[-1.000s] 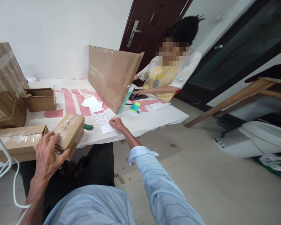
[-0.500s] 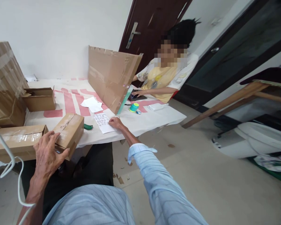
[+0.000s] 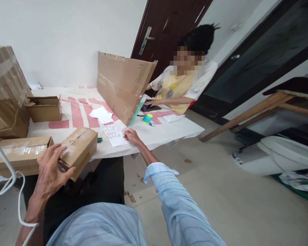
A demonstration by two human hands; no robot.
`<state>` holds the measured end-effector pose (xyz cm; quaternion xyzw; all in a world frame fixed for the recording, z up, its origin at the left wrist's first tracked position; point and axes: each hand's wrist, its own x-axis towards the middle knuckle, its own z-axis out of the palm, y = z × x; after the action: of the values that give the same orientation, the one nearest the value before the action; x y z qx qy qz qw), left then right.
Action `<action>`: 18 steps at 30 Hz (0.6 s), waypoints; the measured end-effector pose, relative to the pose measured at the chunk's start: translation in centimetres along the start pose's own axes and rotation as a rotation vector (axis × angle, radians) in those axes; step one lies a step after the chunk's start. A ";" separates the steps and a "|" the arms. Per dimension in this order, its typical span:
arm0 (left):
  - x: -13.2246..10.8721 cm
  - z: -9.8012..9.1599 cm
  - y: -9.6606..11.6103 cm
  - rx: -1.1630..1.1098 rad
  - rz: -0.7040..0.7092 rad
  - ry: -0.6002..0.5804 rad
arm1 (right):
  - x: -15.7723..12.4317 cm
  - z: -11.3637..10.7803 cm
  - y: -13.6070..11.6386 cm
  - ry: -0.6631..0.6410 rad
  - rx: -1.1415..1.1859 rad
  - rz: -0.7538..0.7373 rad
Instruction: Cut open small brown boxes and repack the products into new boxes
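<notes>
My left hand [image 3: 50, 167] grips the near end of a small taped cardboard box [image 3: 79, 147] that juts over the table's front edge. My right hand [image 3: 131, 135] reaches out to a white sheet of small stickers [image 3: 113, 134] lying on the paper-covered table [image 3: 166, 131]; its fingers are pinched together at the sheet's right edge. A green-handled tool [image 3: 100, 139] peeks out just behind the box.
A long flat carton [image 3: 17, 153] and a big taped box [image 3: 5, 92] stand at the left, with an open small box [image 3: 44, 108] behind. An upright cardboard sheet [image 3: 120, 85] divides the table. Beyond it a seated person [image 3: 179, 85] types; a green tape roll [image 3: 147, 118] is nearby.
The small box has shifted right and tilted under my left hand, covering more of the green tool. My right hand has moved slightly right along the sticker sheet's edge.
</notes>
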<state>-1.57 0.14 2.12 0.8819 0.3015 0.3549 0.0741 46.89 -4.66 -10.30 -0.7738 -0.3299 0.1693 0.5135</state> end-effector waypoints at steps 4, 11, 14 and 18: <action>-0.4 -0.4 -0.1 -0.108 0.107 -0.112 | -1.7 0.2 -2.1 0.036 0.050 -0.120; -0.5 1.6 0.0 -0.356 0.062 -0.255 | -8.4 2.3 -9.3 -0.359 0.134 -0.477; -0.8 3.1 -0.3 -0.398 -0.049 -0.196 | -10.9 2.7 -11.3 -0.438 0.056 -0.586; -1.3 4.5 -0.9 -0.501 -0.165 -0.119 | -10.8 3.2 -10.6 -0.325 0.058 -0.588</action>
<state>0.32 0.48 -2.23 0.8278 0.2700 0.3588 0.3362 33.57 -7.21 -2.87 -0.5935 -0.6115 0.1443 0.5031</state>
